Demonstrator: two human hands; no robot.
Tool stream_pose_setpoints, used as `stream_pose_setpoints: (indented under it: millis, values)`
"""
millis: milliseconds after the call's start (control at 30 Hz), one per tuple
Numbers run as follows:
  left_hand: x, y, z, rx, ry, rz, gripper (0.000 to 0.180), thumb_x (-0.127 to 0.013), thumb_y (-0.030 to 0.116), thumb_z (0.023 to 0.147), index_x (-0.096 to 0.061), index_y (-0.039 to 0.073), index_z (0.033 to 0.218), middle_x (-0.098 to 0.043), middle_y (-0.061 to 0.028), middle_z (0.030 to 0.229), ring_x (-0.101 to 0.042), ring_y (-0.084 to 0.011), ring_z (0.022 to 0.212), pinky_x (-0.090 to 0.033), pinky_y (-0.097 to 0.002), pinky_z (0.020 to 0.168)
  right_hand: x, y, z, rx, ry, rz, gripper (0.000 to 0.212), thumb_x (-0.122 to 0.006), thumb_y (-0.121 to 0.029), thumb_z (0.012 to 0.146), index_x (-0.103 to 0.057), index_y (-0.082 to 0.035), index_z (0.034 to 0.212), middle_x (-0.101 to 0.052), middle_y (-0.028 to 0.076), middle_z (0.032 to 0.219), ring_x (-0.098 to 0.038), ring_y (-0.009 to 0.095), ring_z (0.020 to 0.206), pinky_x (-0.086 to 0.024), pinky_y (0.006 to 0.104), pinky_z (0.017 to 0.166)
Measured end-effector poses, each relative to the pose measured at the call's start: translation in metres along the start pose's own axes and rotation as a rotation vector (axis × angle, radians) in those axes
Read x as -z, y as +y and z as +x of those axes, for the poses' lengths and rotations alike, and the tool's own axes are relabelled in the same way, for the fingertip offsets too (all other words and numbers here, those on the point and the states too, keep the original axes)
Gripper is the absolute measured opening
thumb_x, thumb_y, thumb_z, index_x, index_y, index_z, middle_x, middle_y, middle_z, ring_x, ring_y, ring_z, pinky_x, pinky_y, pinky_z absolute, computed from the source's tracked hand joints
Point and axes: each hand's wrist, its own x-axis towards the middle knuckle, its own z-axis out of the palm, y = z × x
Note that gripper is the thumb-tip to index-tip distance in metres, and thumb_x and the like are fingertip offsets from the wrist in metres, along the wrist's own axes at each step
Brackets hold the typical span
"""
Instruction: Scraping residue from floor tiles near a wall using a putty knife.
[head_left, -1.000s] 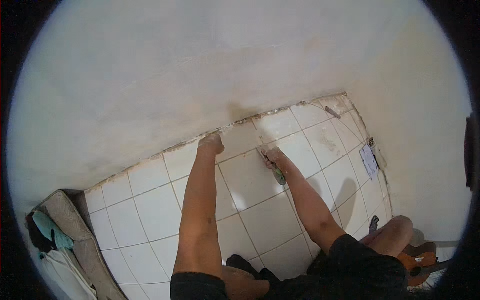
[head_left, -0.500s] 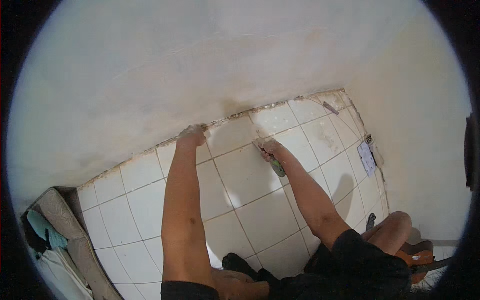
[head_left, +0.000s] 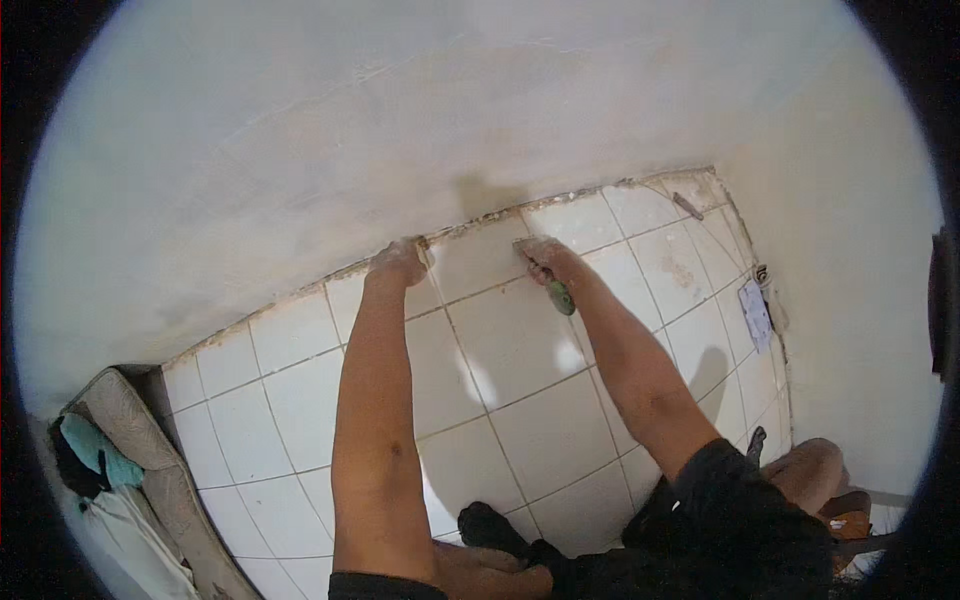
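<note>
The right hand [head_left: 546, 256] grasps a green-handled tool [head_left: 562, 298] near the wall [head_left: 420, 130], the left hand [head_left: 399, 262], its grip unclear, is at the wall's foot, and a bar [head_left: 688, 206] and paper [head_left: 756, 314] lie rightward, a couch [head_left: 128, 422] leftward.

The view looks out from the left one of two wide fisheye cameras on the person's head, well above the tiled floor [head_left: 545, 440]. It faces steeply down and ahead, taking in the wall [head_left: 400, 130] across the upper part and the wearer's dark clothing [head_left: 740, 520] along the lower edge. The left hand [head_left: 400, 262] and right hand [head_left: 550, 258], well out from the lens, appear small near the middle. The field is round, black at the corners, and straight lines bend toward its rim.
</note>
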Motion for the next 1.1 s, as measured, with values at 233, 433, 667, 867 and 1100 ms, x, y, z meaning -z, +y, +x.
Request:
stream_pose_setpoints:
  millis: [233, 433, 667, 867, 1100]
  values:
    - [0.0, -0.003, -0.006, 0.029, 0.036, -0.011, 0.043, -0.056, 0.012, 0.077, -0.054, 0.006, 0.119, -0.053, -0.0151, 0.123, -0.051, -0.0295, 0.114, -0.043, -0.0396, 0.096, 0.006, 0.008, -0.02, -0.177, 0.025, -0.052, 0.026, -0.057, -0.031, 0.085, -0.054, -0.01, 0.071, -0.045, 0.003, 0.052, -0.042, 0.015, 0.038, -0.032, 0.0323, 0.034]
    - [0.019, 0.006, -0.036, -0.059, 0.075, -0.007, 0.045, -0.054, 0.02, 0.076, -0.052, 0.001, 0.117, -0.058, -0.0195, 0.113, -0.055, -0.0331, 0.107, -0.046, -0.0427, 0.091, 0.007, 0.019, -0.063, -0.073, -0.041, 0.088, 0.026, -0.061, -0.033, 0.084, -0.055, -0.012, 0.07, -0.045, 0.001, 0.053, -0.041, 0.014, 0.04, -0.033, 0.0316, 0.036]
    - [0.019, 0.004, -0.027, -0.019, 0.006, 0.023, 0.039, -0.054, 0.021, 0.079, -0.057, 0.012, 0.117, -0.056, -0.013, 0.12, -0.055, -0.0297, 0.11, -0.044, -0.0388, 0.093, 0.01, 0.029, -0.04, -0.225, -0.068, -0.011, 0.019, -0.054, -0.021, 0.087, -0.044, -0.012, 0.073, -0.043, 0.0, 0.056, -0.04, 0.009, 0.043, -0.029, 0.0232, 0.033]
    - [0.007, -0.011, -0.014, 0.021, -0.002, -0.002, 0.04, -0.056, 0.016, 0.078, -0.056, 0.002, 0.115, -0.055, -0.0179, 0.12, -0.053, -0.0312, 0.112, -0.044, -0.0393, 0.093, 0.007, 0.025, -0.026, -0.047, -0.038, 0.237, 0.024, -0.049, -0.021, 0.088, -0.041, -0.013, 0.067, -0.039, 0.0, 0.053, -0.035, 0.009, 0.039, -0.028, 0.025, 0.034]
    - [-0.005, -0.017, -0.007, -0.029, 0.082, 0.076, 0.043, -0.051, 0.013, 0.075, -0.052, 0.001, 0.116, -0.061, -0.0218, 0.105, -0.06, -0.0322, 0.099, -0.047, -0.0431, 0.087, 0.014, 0.005, -0.043, -0.015, -0.148, 0.223, 0.014, -0.052, -0.016, 0.086, -0.047, -0.011, 0.073, -0.041, -0.001, 0.057, -0.034, 0.009, 0.043, -0.027, 0.0231, 0.035]
